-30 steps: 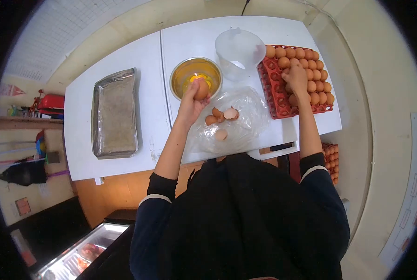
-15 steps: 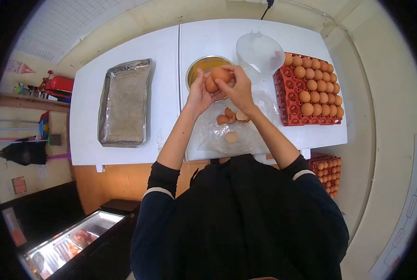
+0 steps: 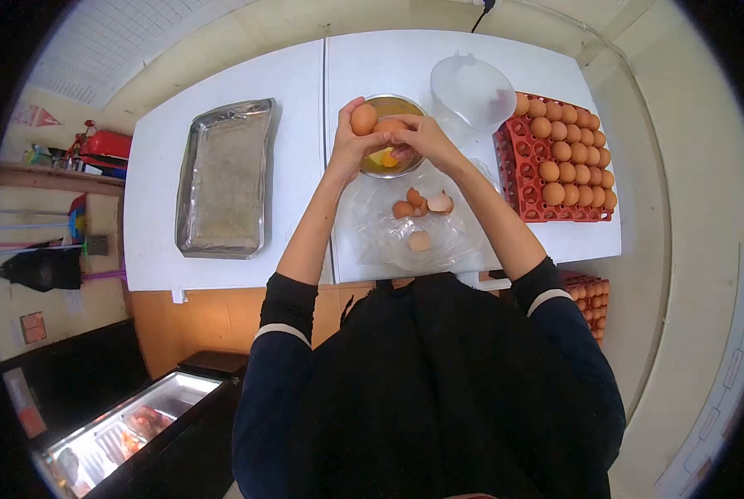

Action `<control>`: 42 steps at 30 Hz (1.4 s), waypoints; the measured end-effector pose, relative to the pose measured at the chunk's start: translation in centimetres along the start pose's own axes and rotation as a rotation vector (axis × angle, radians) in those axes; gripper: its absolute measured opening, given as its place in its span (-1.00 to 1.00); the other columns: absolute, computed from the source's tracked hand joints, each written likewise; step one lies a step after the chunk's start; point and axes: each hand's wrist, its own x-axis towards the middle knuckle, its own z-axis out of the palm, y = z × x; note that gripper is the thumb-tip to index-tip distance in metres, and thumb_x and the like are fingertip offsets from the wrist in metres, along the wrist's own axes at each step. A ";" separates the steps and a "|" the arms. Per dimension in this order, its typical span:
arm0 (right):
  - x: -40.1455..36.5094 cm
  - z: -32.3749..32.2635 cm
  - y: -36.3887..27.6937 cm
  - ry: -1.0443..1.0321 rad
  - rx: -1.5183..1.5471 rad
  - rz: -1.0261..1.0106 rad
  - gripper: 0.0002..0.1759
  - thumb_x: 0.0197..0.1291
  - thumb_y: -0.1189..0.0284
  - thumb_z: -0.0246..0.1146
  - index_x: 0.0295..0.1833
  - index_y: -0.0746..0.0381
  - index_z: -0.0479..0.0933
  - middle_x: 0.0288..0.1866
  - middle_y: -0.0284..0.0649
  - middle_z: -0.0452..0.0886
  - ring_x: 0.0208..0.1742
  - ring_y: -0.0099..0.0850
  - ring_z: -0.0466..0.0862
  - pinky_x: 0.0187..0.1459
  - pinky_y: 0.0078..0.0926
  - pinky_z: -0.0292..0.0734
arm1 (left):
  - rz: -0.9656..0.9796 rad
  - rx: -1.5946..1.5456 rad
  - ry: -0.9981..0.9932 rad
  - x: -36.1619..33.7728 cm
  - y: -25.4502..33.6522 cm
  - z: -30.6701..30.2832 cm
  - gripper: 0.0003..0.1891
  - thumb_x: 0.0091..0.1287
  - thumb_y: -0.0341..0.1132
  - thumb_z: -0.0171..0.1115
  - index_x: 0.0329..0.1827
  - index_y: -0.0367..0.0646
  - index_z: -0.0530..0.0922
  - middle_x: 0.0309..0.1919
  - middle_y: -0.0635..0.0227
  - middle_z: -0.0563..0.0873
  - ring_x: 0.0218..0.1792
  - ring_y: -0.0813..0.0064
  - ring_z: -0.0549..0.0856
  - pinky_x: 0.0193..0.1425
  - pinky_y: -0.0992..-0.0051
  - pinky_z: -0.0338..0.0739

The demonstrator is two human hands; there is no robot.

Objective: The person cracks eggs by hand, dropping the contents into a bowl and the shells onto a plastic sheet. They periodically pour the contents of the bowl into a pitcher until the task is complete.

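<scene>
Over a metal bowl (image 3: 386, 175) of beaten-looking yellow egg, both my hands are closed at its near side. My left hand (image 3: 349, 148) holds a whole brown egg (image 3: 363, 119) in its fingers, its thumb reaching to a second egg. That second, cracked egg (image 3: 388, 125) is gripped by my right hand (image 3: 428, 140) and partly covered by fingers. Below it, an orange yolk (image 3: 384, 158) shows in the bowl's opening. Broken eggshells (image 3: 417, 202) lie nearer me on a clear plastic bag (image 3: 372, 224).
A rectangular metal tray (image 3: 222, 179) lies on the left of the white table (image 3: 297, 200). At the right stand stacked red egg trays (image 3: 517, 170) with brown eggs; a translucent plastic container (image 3: 472, 91) is beside them. More eggs (image 3: 590, 303) stand below the table.
Both eggs were together in my hands; now one is in my left fingers and the other is cracked open. Yolk now shows beneath. My hands moved slightly lower over the bowl.
</scene>
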 end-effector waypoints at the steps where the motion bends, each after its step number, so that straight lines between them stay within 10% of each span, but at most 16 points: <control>1: 0.2 0.0 0.1 0.010 0.001 0.017 -0.57 0.01 0.37 0.22 -0.01 0.39 0.45 -0.35 -0.21 0.59 -0.53 -0.56 0.61 -0.50 -0.71 0.53 | 0.039 0.090 0.006 0.2 -0.2 -0.1 -0.26 -0.06 -0.49 0.35 0.21 -0.11 0.15 0.05 0.18 0.29 0.00 0.31 0.47 0.04 0.42 0.50; 7: 1.3 0.1 0.7 0.070 -0.190 0.011 -0.59 -0.03 0.41 0.18 -0.03 0.37 0.48 -0.39 -0.16 0.61 -0.65 -0.51 0.58 -0.57 -0.68 0.51 | 0.425 0.889 0.178 0.8 -1.6 0.0 -0.29 -0.18 -0.45 0.34 0.13 -0.17 0.24 0.02 0.15 0.28 0.05 0.27 0.38 0.13 0.41 0.37; 14: 2.0 0.0 1.4 0.105 -0.404 -0.083 -0.55 -0.12 0.46 0.18 -0.01 0.32 0.49 -0.35 -0.09 0.61 -0.46 -0.41 0.64 -0.40 -0.55 0.55 | 0.462 0.854 0.214 0.7 -1.8 -0.1 -0.33 -0.17 -0.45 0.31 0.11 -0.16 0.26 -0.03 0.15 0.28 0.04 0.22 0.36 0.16 0.39 0.31; 22: 1.6 -0.2 3.5 0.282 -1.123 -0.700 -0.45 -0.15 0.54 0.18 0.10 0.21 0.34 -0.07 -0.07 0.47 -0.25 -0.17 0.55 -0.20 -0.24 0.49 | 0.548 1.028 0.019 0.5 -0.4 -1.0 -0.41 -0.12 -0.58 0.17 0.08 -0.12 0.28 0.00 0.07 0.25 0.04 0.09 0.35 0.13 0.35 0.37; 32: -10.2 -2.7 1.3 0.072 -0.956 -0.095 -0.50 -0.09 0.30 0.27 0.04 0.20 0.43 -0.12 -0.04 0.54 -0.12 -0.13 0.55 -0.17 -0.24 0.48 | 0.368 0.894 -0.180 -6.4 -2.3 5.0 -0.42 -0.16 -0.56 0.23 0.02 -0.13 0.33 -0.07 0.13 0.31 0.04 0.12 0.33 0.13 0.32 0.30; 39: -13.2 -14.1 1.6 0.764 -1.548 -0.234 -0.72 -0.15 0.51 0.18 -0.20 0.19 0.51 -0.32 -0.12 0.52 -0.27 -0.13 0.51 -0.20 -0.22 0.42 | 0.274 0.942 -0.188 -7.8 -5.5 5.5 -0.45 -0.10 -0.50 0.28 0.03 -0.14 0.32 -0.08 0.09 0.28 0.03 0.11 0.37 0.08 0.33 0.35; 42: -13.9 -17.1 2.2 0.596 -1.532 0.079 -0.72 -0.14 0.45 0.21 -0.21 0.24 0.50 -0.27 -0.06 0.51 -0.25 -0.13 0.52 -0.20 -0.21 0.43 | 0.244 0.910 -0.069 -7.7 -4.6 5.4 -0.44 -0.06 -0.50 0.27 0.06 -0.15 0.30 -0.06 0.13 0.30 0.05 0.17 0.38 0.04 0.38 0.39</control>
